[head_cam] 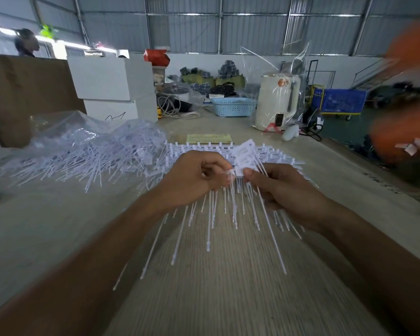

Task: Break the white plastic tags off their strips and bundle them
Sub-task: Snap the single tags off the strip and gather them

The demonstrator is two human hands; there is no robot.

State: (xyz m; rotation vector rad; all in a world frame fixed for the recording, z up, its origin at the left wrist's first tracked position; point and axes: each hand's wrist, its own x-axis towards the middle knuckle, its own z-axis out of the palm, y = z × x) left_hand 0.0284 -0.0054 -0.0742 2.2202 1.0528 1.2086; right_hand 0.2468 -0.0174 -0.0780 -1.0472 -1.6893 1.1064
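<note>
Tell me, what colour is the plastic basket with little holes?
Light blue, the perforated plastic basket, best seen in the head view.

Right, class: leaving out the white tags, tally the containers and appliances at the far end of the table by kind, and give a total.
White boxes: 2, stacked
Blue basket: 1
Cream kettle: 1
Total: 4

I see both bare forearms reach in from the bottom corners and meet at center frame. My left hand (194, 177) has its fingers curled in a pinch, and my right hand (280, 187) pinches too, thumb toward the left.
</note>
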